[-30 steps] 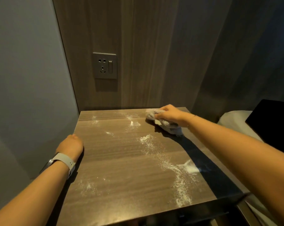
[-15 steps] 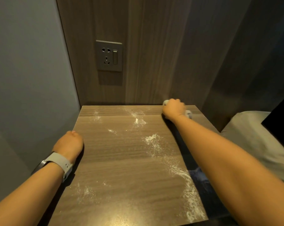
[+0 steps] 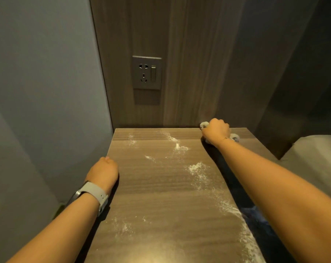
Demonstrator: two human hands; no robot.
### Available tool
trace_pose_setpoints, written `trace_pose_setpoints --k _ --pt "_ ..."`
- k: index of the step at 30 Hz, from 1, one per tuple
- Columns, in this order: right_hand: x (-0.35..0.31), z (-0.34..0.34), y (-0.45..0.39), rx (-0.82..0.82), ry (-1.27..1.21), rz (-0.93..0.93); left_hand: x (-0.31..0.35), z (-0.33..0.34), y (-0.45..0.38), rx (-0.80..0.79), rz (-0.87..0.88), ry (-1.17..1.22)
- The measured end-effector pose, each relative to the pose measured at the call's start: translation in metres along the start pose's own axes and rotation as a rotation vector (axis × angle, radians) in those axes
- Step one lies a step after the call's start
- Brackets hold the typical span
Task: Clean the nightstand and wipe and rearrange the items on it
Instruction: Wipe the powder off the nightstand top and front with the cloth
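- At the tabletop's [image 3: 161, 186] left edge, about halfway back, the left hand [image 3: 103, 172] rests with its fingers curled into a loose fist. It seems to hold nothing, though the fingertips are hidden under the knuckles. A pale watch [image 3: 93, 194] sits on that wrist.
- On the wall behind the tabletop, above its back-left part, is a grey socket plate [image 3: 147, 72].
- Across the tabletop, white powder [image 3: 196, 168] lies in patches. There are small ones near the back-left corner and near the back edge at the middle, a larger trail running from the centre toward the front-right, and a faint smear at the front-left.
- At the tabletop's back-right corner, against the wall panel, the right hand [image 3: 216, 130] presses down a bunched pale cloth [image 3: 234, 137]. The fingers are closed around it, so only scraps of cloth show at the hand's left and right.
- From the cloth, all the powder lies to the left and nearer the person, so I judge the coming stroke should draw leftward along the back edge or pull back toward the front. The right hand is the nearer one to the central trail; the left only steadies the edge.
- Right of the tabletop, light bedding [image 3: 313, 168] lies just beside it.
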State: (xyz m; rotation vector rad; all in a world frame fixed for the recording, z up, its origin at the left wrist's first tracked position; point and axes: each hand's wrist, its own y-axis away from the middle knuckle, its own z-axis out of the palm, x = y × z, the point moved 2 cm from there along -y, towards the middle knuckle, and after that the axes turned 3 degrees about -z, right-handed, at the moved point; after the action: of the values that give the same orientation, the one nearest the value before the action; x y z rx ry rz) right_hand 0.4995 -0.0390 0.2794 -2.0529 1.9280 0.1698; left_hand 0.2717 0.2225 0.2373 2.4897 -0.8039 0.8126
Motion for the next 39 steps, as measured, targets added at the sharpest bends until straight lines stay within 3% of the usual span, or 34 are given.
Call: trace_pose_setpoints --k 6,15,20,23,28,32,36,39 --pt "-0.099 0.035 0.022 -0.141 -0.109 -0.339 0.006 -0.005 0.006 -0.012 0.029 -0.066" --pt "-0.073 0.002 0.103 -0.486 -0.235 -0.779 0.004 -0.006 0.007 -0.034 -0.010 0.008" --pt "-0.071 -0.043 0.136 -0.779 -0.331 -0.746 0.003 -0.005 0.006 -0.040 -0.034 0.036" --pt "-0.079 -0.056 0.092 -0.533 -0.410 -0.590 0.001 -0.003 0.004 -0.034 -0.035 0.048" --pt "-0.080 0.002 0.027 -0.271 -0.098 -0.231 -0.002 -0.002 0.001 -0.015 -0.037 0.071" --pt "-0.110 0.032 0.040 0.014 0.067 -0.241 -0.004 0.001 -0.002 -0.014 -0.031 0.079" --pt "-0.117 0.030 0.046 -0.012 0.030 -0.252 -0.005 0.002 -0.002 -0.024 -0.039 0.080" --pt "-0.133 0.031 0.061 -0.059 -0.016 -0.393 -0.004 0.001 0.000 -0.039 -0.044 0.091"
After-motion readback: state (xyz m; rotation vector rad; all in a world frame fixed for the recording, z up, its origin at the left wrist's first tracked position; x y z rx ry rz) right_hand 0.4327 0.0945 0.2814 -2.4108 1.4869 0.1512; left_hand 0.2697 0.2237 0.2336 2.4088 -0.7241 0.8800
